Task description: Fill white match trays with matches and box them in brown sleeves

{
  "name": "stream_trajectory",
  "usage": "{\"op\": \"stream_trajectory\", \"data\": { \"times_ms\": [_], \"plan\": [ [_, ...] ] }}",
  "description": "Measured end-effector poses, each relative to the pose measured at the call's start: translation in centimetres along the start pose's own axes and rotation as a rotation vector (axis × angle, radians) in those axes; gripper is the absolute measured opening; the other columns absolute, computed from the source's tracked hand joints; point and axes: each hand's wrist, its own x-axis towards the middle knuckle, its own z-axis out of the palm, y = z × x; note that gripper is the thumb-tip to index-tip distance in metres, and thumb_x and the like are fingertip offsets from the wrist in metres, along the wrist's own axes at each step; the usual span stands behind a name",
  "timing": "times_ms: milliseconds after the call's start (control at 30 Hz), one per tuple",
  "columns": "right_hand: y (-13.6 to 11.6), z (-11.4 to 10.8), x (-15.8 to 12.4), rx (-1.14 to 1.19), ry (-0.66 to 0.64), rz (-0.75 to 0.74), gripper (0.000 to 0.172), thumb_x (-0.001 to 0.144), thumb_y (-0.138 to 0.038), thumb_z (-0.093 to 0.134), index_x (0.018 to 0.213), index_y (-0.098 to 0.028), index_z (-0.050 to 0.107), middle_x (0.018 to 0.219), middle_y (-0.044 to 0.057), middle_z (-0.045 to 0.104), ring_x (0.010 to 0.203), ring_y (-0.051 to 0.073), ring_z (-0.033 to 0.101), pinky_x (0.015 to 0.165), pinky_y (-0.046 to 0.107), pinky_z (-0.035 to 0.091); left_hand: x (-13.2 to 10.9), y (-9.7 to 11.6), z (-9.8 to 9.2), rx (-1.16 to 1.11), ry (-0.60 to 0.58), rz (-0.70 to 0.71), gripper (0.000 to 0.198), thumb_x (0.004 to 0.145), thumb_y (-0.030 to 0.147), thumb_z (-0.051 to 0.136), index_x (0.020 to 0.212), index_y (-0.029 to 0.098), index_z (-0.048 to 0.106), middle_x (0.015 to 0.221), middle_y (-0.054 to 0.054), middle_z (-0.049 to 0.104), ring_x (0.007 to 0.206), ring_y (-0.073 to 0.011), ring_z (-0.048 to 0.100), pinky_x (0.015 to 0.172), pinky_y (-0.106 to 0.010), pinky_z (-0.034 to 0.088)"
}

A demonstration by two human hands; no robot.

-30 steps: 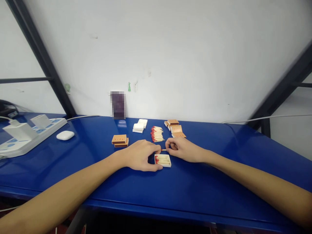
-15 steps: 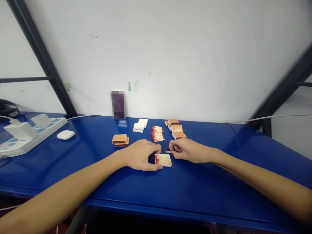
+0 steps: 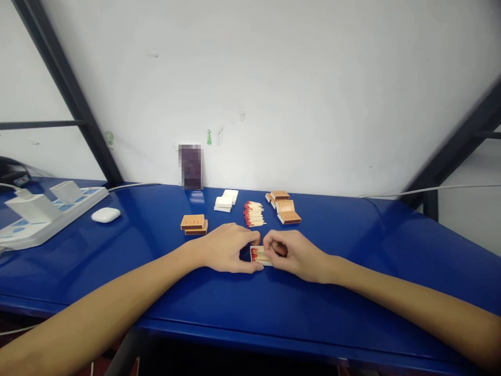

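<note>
My left hand [image 3: 227, 249] grips the left end of a small white matchbox tray [image 3: 267, 263], thumb at its near side and index finger at its far side. Red-headed matches [image 3: 256, 256] lie in the tray with their heads to the left. Over the tray's right part, my right hand [image 3: 295, 256] is closed in a pinch on a match, which its fingertips now largely hide. Just beyond both hands, a pile of loose matches [image 3: 254, 214] lies on the blue table [image 3: 242, 308], heads to the left.
Two stacked orange matchboxes [image 3: 193, 223] sit left of my left hand. White trays [image 3: 225, 202] lie behind, and several orange box sleeves [image 3: 287, 209] stand at the back right. At the left are a white earbud case [image 3: 105, 214] and a power strip [image 3: 86, 201] with plugs.
My right hand has moved left and slightly nearer with the match, from beside the tray to over its right end. My left hand keeps its hold on the tray.
</note>
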Motion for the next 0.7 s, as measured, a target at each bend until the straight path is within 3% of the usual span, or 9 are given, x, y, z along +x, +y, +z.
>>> {"op": "stream_trajectory", "data": {
  "times_ms": [233,500,700],
  "plan": [
    [-0.68,0.15,-0.01,-0.132,0.020,0.002,0.008,0.082,-0.018,0.058,0.076,-0.020,0.054,0.059,-0.008,0.044,0.051,0.009,0.037,0.053,0.022,0.030,0.07,-0.07,0.19,-0.019,0.014,0.001,0.040,0.084,0.056,0.061,0.077,0.020,0.046,0.066,0.003,0.052,0.057,-0.0139,0.048,0.055,-0.028,0.031],
    [-0.55,0.26,-0.07,-0.181,0.051,-0.091,0.004,0.090,-0.019,0.052,0.087,-0.020,0.054,0.068,-0.004,0.052,0.056,0.011,0.043,0.057,0.024,0.035,-0.19,-0.19,0.16,-0.018,0.017,-0.005,0.039,0.085,0.057,0.060,0.083,0.020,0.048,0.067,0.002,0.053,0.059,-0.0151,0.049,0.057,-0.027,0.032],
    [-0.50,0.05,-0.51,-0.165,0.133,-0.356,0.008,0.091,-0.017,0.050,0.087,-0.019,0.057,0.079,0.003,0.056,0.072,0.016,0.050,0.067,0.029,0.041,-0.07,-0.05,0.23,-0.027,0.024,-0.001,0.035,0.086,0.054,0.059,0.086,0.020,0.050,0.066,0.003,0.054,0.058,-0.0146,0.049,0.056,-0.027,0.032]
  ]
}}
